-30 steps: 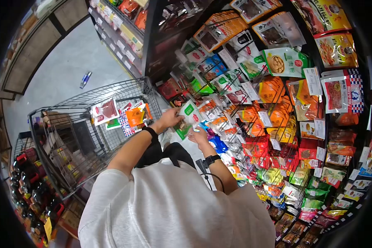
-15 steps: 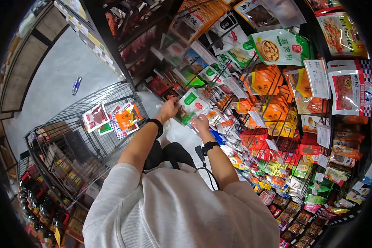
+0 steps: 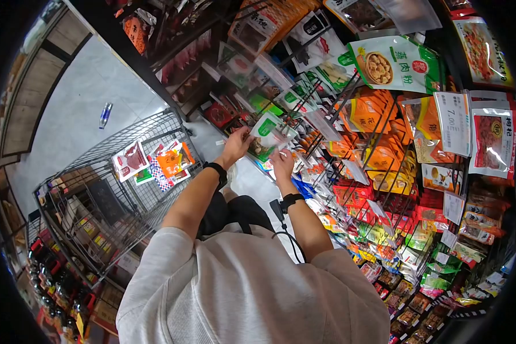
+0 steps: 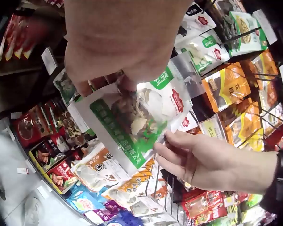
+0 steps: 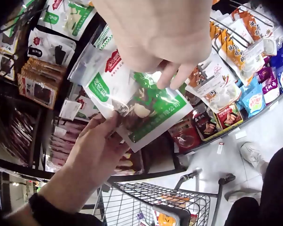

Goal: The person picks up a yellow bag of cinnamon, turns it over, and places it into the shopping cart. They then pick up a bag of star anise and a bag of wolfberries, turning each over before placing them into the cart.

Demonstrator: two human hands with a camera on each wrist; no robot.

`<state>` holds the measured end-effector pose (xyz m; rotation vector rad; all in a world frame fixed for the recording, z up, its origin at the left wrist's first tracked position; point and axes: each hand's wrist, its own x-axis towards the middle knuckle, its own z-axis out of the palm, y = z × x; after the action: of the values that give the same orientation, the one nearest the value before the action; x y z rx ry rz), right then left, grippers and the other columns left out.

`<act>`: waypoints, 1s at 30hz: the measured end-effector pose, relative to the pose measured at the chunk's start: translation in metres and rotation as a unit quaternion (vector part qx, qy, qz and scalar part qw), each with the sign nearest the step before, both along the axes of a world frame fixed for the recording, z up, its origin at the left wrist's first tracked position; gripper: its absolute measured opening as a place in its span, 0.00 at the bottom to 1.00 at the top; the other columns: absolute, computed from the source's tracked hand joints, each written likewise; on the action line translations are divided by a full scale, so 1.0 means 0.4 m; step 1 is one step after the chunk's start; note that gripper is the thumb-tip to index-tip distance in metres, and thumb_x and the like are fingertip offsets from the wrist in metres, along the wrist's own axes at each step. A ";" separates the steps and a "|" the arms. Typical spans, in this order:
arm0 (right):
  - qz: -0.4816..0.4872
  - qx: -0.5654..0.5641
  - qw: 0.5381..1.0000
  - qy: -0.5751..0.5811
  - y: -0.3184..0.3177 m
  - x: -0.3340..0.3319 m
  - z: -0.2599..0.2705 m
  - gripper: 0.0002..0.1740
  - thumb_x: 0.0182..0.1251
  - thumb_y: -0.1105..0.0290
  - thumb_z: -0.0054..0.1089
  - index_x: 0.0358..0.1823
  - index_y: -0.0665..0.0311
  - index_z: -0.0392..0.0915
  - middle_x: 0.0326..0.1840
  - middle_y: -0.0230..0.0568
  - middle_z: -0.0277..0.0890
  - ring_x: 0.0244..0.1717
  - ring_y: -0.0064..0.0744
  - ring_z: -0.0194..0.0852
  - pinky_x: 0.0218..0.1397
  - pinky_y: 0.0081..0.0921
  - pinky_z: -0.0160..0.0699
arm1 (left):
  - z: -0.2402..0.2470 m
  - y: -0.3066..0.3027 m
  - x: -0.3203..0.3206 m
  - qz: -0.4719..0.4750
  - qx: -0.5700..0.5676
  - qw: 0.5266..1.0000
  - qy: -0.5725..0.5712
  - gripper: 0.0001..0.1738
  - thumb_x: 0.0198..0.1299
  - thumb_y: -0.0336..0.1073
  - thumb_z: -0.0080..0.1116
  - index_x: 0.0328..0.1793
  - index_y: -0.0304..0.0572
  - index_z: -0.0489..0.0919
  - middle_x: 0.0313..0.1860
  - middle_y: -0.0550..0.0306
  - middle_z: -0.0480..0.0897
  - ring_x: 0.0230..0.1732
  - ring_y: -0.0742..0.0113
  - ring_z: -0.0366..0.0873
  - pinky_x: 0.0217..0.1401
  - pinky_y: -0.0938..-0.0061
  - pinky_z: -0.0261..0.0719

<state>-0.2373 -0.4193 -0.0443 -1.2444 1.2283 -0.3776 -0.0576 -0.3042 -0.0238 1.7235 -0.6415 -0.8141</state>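
Fingers of my left hand [image 5: 93, 149] were drawn in narrow, gripping one edge of a white-and-green packet [image 4: 132, 123]. Those of my right hand [image 4: 205, 162] were bent and touched the packet's opposite edge; I couldn't tell whether they pinched it or only rested on it. So the packet sat between my two sets of fingers, with dark and pale pieces showing through its clear window.

I counted just the one packet in my fingers, and one black band on each wrist, the left [image 3: 217, 175] and the right [image 3: 292, 200]. Off to the left of my left fingers stood one wire cart [image 3: 129, 135]. At least three packets overlapped in it: a white one with dark red contents [image 3: 131, 161], an orange one [image 3: 173, 160] and a blue-checked one [image 3: 164, 182]. One small bluish object [image 3: 105, 115] lay on the floor [image 3: 80, 86] beyond the cart.

To the right of my right fingers hung orange packets [image 3: 366, 113], too many to count, and farther off one large green-and-white bag [image 3: 393, 64].
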 end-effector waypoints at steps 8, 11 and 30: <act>-0.017 -0.051 0.999 0.009 -0.043 0.022 -0.027 0.15 0.72 0.67 0.59 0.50 0.67 0.67 0.39 0.46 0.79 0.37 0.31 0.82 0.33 0.22 0.80 | -0.047 -0.011 -0.019 0.069 -0.050 0.995 -0.059 0.22 0.62 0.36 0.60 0.62 0.40 0.74 0.50 0.41 0.83 0.51 0.45 0.82 0.54 0.62 0.79; -0.084 -0.081 0.993 -0.022 -0.056 0.055 -0.067 0.15 0.70 0.70 0.59 0.52 0.67 0.67 0.46 0.48 0.77 0.41 0.33 0.80 0.35 0.24 0.82 | -0.013 0.036 -0.015 0.013 0.024 1.000 0.005 0.24 0.63 0.35 0.59 0.65 0.40 0.72 0.54 0.42 0.83 0.55 0.46 0.82 0.57 0.61 0.79; -0.045 0.113 0.992 -0.028 -0.026 0.144 -0.175 0.18 0.70 0.62 0.59 0.53 0.68 0.73 0.43 0.45 0.80 0.33 0.36 0.79 0.36 0.32 0.84 | -0.006 0.637 -0.040 0.254 0.037 0.938 0.231 0.18 0.66 0.40 0.60 0.54 0.32 0.80 0.38 0.54 0.85 0.33 0.70 0.81 0.39 0.76 0.80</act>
<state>-0.1796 -0.4299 -0.1144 -0.9811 1.2453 -0.3271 -0.0737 -0.0494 -0.0260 1.5807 0.1551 -0.8301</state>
